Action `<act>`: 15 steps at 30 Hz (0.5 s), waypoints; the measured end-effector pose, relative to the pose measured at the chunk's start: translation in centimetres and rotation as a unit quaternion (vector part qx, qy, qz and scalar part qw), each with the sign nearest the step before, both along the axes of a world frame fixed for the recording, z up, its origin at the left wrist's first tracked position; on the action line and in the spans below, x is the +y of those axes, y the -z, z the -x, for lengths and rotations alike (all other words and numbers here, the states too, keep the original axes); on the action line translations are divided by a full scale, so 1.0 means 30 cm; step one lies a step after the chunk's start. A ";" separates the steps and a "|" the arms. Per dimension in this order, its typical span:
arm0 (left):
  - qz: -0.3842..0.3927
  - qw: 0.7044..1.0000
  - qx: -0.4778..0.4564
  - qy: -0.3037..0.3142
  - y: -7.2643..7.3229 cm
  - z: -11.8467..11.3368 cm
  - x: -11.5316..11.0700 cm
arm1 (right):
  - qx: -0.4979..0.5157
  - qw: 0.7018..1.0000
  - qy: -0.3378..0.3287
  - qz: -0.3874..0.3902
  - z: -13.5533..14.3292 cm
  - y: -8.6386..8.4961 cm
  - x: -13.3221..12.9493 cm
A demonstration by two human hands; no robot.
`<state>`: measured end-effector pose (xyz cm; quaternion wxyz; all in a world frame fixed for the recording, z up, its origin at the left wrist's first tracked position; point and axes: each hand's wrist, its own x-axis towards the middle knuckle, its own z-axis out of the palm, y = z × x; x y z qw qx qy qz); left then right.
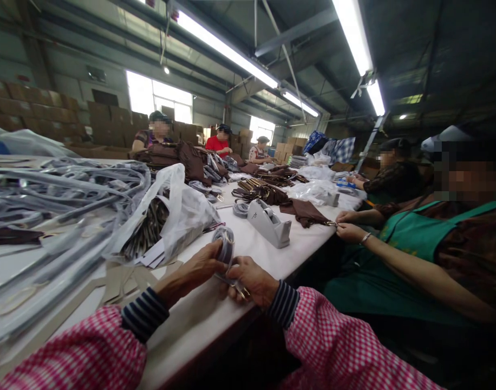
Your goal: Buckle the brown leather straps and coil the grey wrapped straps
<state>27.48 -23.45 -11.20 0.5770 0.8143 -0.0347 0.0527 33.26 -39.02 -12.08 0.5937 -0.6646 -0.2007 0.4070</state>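
A rolled-up strap (225,242) in clear plastic, greyish in colour, stands on edge above the near edge of the table. My left hand (203,266) grips its coil between thumb and fingers. Around the lower end of the same strap my right hand (256,279) is closed, and a small gold-coloured metal fitting (245,293) shows at its fingers. Just beyond the hands sits a grey tape dispenser (268,225), with another coiled strap (240,209) behind it. To the left, a translucent plastic bag (189,208) lies open with dark flat pieces inside.
Long plastic-wrapped straps (81,189) heap up on the left of the white table (207,330). Beige card strips (124,281) lie by my left forearm. At right, a co-worker in a green apron (410,233) handles a brown cloth bag (307,212). Other people sit farther along.
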 end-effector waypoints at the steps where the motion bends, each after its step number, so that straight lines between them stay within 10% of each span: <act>1: -0.031 0.999 -0.012 -0.012 0.010 -0.011 -0.001 | -0.015 1.000 0.008 0.005 0.002 -0.001 -0.010; 6: -0.114 0.991 -0.057 -0.035 0.051 -0.057 -0.028 | -0.270 0.959 0.079 0.025 -0.004 0.012 -0.088; 15: -0.261 0.958 -0.115 -0.019 0.079 -0.104 -0.029 | -0.684 0.714 0.111 0.097 -0.033 0.053 -0.123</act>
